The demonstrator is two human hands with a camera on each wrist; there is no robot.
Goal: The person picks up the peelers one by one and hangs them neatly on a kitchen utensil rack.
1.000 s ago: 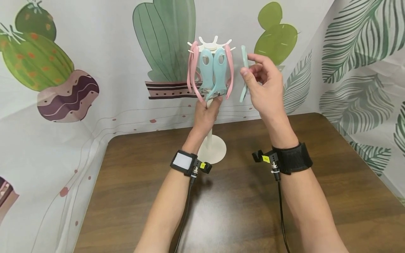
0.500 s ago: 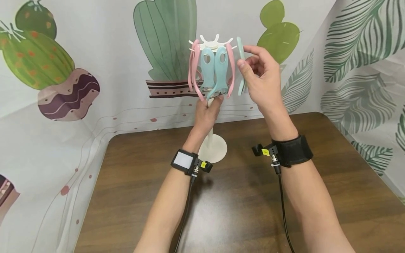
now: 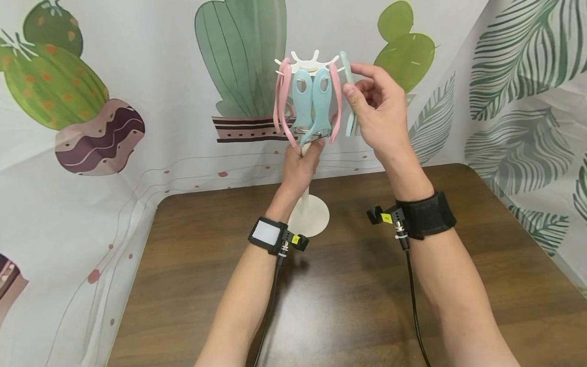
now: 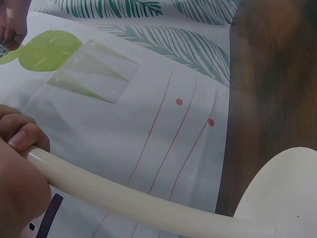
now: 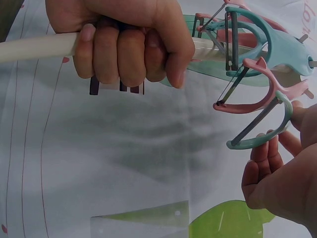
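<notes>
My left hand grips the pole of a white stand just under its spoked top; in the right wrist view its fingers wrap right round the pole. Between thumb and fingers, my right hand pinches a teal vegetable peeler, held upright with its handle end at a spoke tip on the rack's right side. Other Y-shaped peelers hang from the spokes: teal peelers at the front and pink peelers on both sides. The right wrist view shows a pink peeler close beside the held one.
The stand's round white base rests on a brown wooden table near its back edge. Behind hangs a white cloth printed with cacti and leaves. Black cables run from both wrist straps along the forearms.
My right hand has moved the teal peeler left and slightly up, from apart from the rack to right at its spoke. My left hand keeps its grip on the pole.
</notes>
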